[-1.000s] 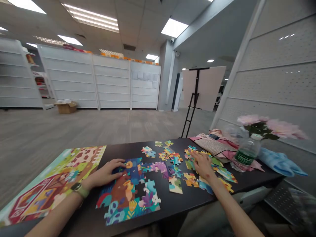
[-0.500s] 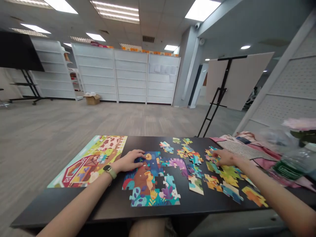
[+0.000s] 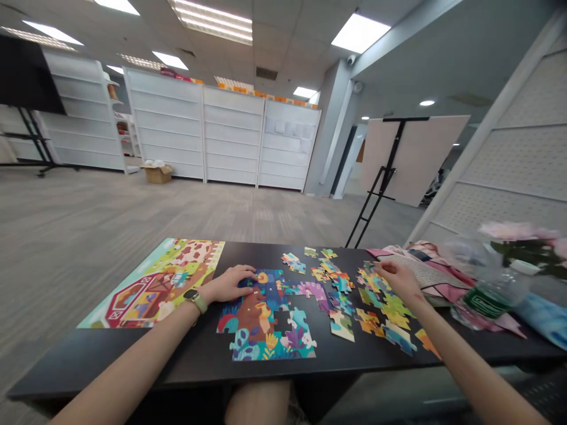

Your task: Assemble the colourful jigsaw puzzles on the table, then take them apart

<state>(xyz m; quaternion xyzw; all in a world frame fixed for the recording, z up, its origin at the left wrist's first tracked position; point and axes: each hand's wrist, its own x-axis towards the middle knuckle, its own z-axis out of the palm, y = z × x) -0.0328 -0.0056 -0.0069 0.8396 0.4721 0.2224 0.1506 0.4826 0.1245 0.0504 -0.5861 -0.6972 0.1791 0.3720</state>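
A partly joined jigsaw puzzle (image 3: 259,316) with a brown bear lies on the dark table, with a gap in its lower right part. My left hand (image 3: 231,283), wearing a watch, rests at the puzzle's upper left edge with its fingers stretched out. A purple joined section (image 3: 315,290) adjoins the puzzle on the right. Over the far edge of the loose puzzle pieces (image 3: 394,308) is my right hand (image 3: 398,277), its fingers bent together in a pinch. Whatever lies between those fingertips is too small to make out. More loose pieces (image 3: 332,271) lie between the two hands.
A finished farm puzzle (image 3: 155,283) lies at the left of the table (image 3: 190,360). On the right are a pink cloth bag (image 3: 425,268), a bottle with a green label (image 3: 487,301) and pink flowers (image 3: 514,230). An easel (image 3: 376,195) stands beyond the table.
My right hand has shifted towards the far edge of the loose pieces, its fingers drawn together. My left hand stays on the puzzle. The view has turned slightly, showing more of the flowers.
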